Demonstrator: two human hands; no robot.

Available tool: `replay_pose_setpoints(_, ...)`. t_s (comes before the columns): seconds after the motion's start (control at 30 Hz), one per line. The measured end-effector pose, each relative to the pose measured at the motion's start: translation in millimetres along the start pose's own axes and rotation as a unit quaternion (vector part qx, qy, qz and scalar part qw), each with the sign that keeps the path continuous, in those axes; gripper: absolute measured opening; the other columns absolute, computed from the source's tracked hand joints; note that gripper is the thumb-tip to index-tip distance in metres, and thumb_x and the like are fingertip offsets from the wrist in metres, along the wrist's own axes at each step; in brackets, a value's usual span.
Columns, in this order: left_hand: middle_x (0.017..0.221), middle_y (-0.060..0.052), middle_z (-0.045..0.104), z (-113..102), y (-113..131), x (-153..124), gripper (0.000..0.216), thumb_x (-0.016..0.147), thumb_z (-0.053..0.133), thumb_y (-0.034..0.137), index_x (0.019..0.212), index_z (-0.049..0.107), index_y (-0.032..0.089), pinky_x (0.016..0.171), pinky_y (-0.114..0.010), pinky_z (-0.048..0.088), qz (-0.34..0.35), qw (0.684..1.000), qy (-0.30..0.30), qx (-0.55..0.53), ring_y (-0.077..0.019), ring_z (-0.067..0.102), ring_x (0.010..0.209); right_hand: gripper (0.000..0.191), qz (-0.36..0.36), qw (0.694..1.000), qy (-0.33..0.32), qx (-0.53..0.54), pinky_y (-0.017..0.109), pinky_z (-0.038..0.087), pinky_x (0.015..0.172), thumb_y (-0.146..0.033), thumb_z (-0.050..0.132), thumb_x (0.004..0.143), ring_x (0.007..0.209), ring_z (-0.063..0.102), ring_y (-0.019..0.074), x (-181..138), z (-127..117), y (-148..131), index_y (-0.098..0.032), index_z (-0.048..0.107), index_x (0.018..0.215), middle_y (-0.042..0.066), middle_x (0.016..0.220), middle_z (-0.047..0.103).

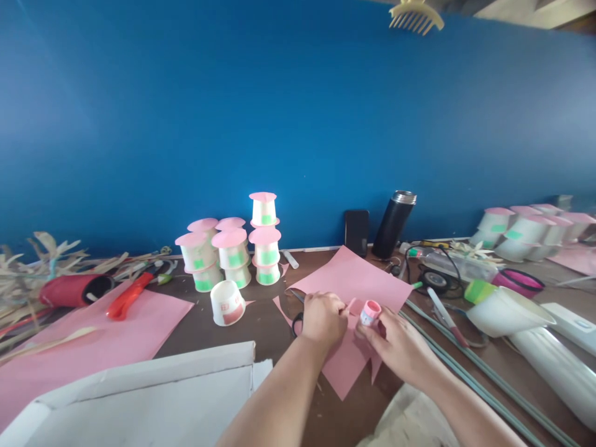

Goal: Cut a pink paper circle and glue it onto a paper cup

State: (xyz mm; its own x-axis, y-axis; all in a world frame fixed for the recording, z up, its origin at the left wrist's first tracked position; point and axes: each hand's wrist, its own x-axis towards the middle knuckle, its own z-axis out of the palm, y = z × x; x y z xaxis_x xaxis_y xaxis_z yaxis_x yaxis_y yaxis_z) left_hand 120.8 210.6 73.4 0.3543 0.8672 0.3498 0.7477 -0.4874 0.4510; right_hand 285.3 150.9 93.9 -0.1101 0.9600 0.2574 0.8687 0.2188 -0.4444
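Note:
My right hand [398,344] is closed around a small glue stick [370,313] with a pink top and a printed white body. Beside it, the fingers of my left hand [323,318] pinch a small pink piece [354,306]; whether that is paper or a cap I cannot tell. Both hands are over pink paper sheets [344,372] on the brown table. Partly under my left wrist lie scissors [297,324], with one dark handle loop showing. Left of them a loose paper cup [227,303] stands with its open end up.
Stacked paper cups [264,239] with pink discs stand by the blue wall. A black phone [356,231] and a black flask [395,223] lean there. A white box [153,385] fills the front left. Green rods [470,360], a white cup [510,311] and a pink tape roll [518,281] lie right.

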Motion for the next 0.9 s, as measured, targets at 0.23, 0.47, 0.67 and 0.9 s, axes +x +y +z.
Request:
replay_pose_setpoints(0.23, 0.074, -0.003, 0.07, -2.8, 2.8, 2.2, 0.04, 0.089, 0.048, 0.04, 0.061, 0.069, 0.022, 0.072, -0.03, 0.034, -0.007, 1.0, -0.001, 0.01, -0.0153, 0.058, 0.073, 0.025, 0.029, 0.997, 0.059, 0.043, 0.031, 0.045, 0.067, -0.046, 0.048, 0.088, 0.074, 0.062, 0.0221, 0.3, -5.1, 4.6, -0.022, 0.055, 0.084, 0.004, 0.08, 0.065)
replay_pose_setpoints(0.47, 0.079, -0.001, 0.071, -5.2, 2.0, 0.9, 0.027, 0.083, 0.052, 0.03, 0.062, 0.069, 0.023, 0.074, -0.03, 0.035, -0.002, 1.0, -0.016, 0.007, -0.016, 0.06, 0.076, 0.016, -0.003, 0.996, 0.085, 0.022, 0.029, 0.044, 0.063, -0.036, 0.053, 0.086, 0.07, 0.063, 0.0219, 6.5, 4.4, 1.5, -0.021, 0.058, 0.085, 0.004, 0.076, 0.066)
replay_pose_setpoints(0.67, 0.08, -0.001, 0.071, -7.0, 1.9, 0.2, 0.025, 0.081, 0.052, 0.028, 0.064, 0.069, 0.023, 0.074, -0.03, 0.037, -0.005, 1.0, -0.023, 0.01, -0.0172, 0.061, 0.077, 0.014, -0.068, 0.994, 0.083, 0.012, 0.031, 0.044, 0.075, -0.027, 0.051, 0.088, 0.082, 0.063, 0.021, 9.0, 6.9, -0.2, -0.024, 0.06, 0.098, 0.003, 0.092, 0.069)
replay_pose_setpoints(0.9, 0.08, -0.002, 0.071, -8.3, 3.3, 0.9, 0.029, 0.084, 0.051, 0.033, 0.064, 0.07, 0.024, 0.075, -0.03, 0.038, -0.01, 0.999, -0.028, 0.013, -0.0172, 0.061, 0.077, 0.012, -0.051, 0.995, 0.089, 0.0, 0.03, 0.044, 0.07, -0.029, 0.054, 0.086, 0.079, 0.064, 0.0218, 7.0, 2.5, -3.1, -0.023, 0.062, 0.093, 0.004, 0.087, 0.069)
